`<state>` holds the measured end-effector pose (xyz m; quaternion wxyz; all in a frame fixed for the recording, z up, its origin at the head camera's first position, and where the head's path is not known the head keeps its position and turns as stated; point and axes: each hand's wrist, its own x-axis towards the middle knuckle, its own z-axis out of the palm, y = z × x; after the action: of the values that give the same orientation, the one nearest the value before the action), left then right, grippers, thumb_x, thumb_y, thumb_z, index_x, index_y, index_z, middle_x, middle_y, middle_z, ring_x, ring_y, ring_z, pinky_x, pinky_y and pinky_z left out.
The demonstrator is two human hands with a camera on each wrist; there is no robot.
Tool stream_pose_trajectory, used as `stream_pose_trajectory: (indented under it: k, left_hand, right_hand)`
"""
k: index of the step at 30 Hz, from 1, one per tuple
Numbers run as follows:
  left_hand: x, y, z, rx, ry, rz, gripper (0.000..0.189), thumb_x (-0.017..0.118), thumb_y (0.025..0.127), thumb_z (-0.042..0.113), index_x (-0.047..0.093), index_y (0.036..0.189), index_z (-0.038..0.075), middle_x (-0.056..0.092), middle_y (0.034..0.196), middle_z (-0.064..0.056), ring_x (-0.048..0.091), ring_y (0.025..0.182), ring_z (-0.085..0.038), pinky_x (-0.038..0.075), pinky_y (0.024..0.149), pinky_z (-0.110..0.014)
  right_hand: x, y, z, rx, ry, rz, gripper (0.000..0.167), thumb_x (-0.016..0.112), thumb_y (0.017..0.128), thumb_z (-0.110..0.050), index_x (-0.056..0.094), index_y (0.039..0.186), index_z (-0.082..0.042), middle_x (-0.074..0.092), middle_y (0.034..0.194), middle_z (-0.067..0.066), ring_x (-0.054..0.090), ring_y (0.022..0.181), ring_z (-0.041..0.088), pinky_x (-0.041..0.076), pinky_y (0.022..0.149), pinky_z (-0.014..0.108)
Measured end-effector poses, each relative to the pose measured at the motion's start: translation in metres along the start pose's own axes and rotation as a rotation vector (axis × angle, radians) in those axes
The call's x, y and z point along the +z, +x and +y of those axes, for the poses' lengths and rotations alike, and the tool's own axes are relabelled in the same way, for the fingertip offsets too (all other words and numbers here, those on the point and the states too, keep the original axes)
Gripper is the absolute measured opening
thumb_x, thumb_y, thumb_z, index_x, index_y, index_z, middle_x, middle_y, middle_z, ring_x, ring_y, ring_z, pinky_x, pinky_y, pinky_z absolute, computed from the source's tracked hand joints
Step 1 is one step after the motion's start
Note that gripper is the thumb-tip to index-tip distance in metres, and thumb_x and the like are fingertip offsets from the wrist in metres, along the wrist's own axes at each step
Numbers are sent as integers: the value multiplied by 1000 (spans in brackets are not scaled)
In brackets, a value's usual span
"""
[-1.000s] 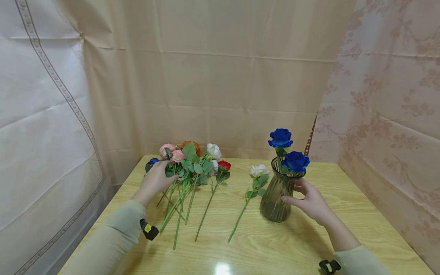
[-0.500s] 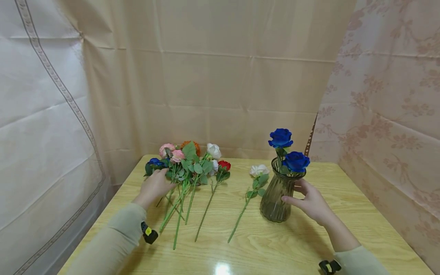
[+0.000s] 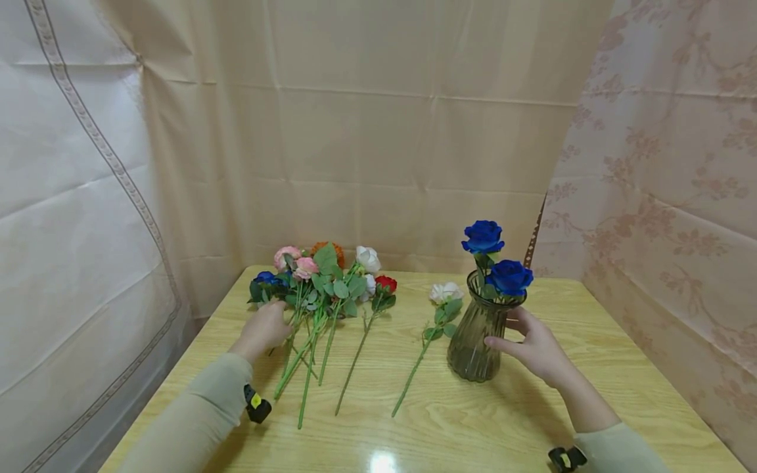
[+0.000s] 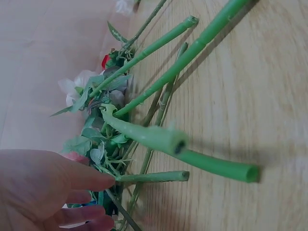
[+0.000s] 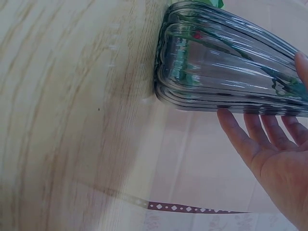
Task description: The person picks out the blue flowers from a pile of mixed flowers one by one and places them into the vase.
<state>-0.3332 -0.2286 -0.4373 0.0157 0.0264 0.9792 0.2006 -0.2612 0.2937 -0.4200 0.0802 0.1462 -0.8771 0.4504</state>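
In the head view my left hand point(image 3: 265, 328) is low at the left side of a pile of artificial flowers, just below a blue rose point(image 3: 267, 278). The left wrist view shows its thumb near a green stem point(image 4: 159, 176), fingers spread apart from the thumb; nothing is visibly gripped. My right hand point(image 3: 535, 345) holds a ribbed brown-tinted glass vase point(image 3: 473, 348) from the right, thumb in front and fingers behind. Two blue roses point(image 3: 510, 278) stand in the vase. In the right wrist view the fingertips touch the glass wall point(image 5: 226, 91).
Pink flowers point(image 3: 306, 268), an orange flower point(image 3: 331, 253), a white rose point(image 3: 368, 259) and a red rose point(image 3: 386, 284) lie in the pile, stems toward me. A single white rose point(image 3: 446, 293) lies left of the vase. Curtains point(image 3: 384, 144) surround the wooden table point(image 3: 449, 440).
My left hand has drawn down and back toward me, from over the flower heads to lower by the stems, uncovering the blue rose. The right hand and vase have not moved.
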Motion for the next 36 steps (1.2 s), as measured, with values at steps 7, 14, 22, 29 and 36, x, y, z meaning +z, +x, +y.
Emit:
stream_pose_trajectory:
  k: [7, 14, 22, 29, 36]
  left_hand:
    - [1, -3, 2, 1, 14, -8, 43, 66, 96, 7, 55, 135, -10, 61, 127, -30, 62, 111, -45, 54, 82, -52]
    - [2, -2, 0, 20, 16, -29, 36, 60, 94, -1, 59, 128, -13, 63, 124, -31, 65, 98, -35, 52, 74, -44]
    - [6, 3, -3, 41, 26, -32, 32, 56, 91, -6, 65, 121, -13, 64, 123, -30, 66, 107, -40, 55, 78, -45]
    - [7, 2, -2, 24, -42, -50, 27, 54, 89, -8, 55, 66, 6, 44, 59, -2, 38, 49, -16, 36, 48, -31]
    - [6, 0, 0, 36, -68, -28, 42, 55, 88, -4, 36, 57, 17, 23, 53, 4, 20, 47, -12, 25, 46, -27]
  right_hand:
    - [0, 0, 0, 0, -6, 0, 80, 79, 91, -33, 37, 154, -5, 48, 147, 24, 47, 131, 50, 47, 95, 66]
    - [0, -1, -1, -5, 1, -2, 80, 80, 91, -32, 38, 153, -4, 48, 147, 24, 48, 131, 50, 48, 94, 65]
    - [0, 0, -1, 3, -5, 0, 81, 80, 91, -33, 37, 154, -4, 48, 146, 25, 47, 131, 51, 48, 94, 65]
    - [-1, 0, -1, 3, -4, -2, 81, 80, 91, -33, 37, 153, -4, 48, 146, 26, 47, 131, 51, 47, 95, 67]
    - [-1, 0, -2, 3, -11, 0, 82, 80, 91, -34, 36, 155, -6, 48, 148, 25, 47, 131, 51, 47, 95, 67]
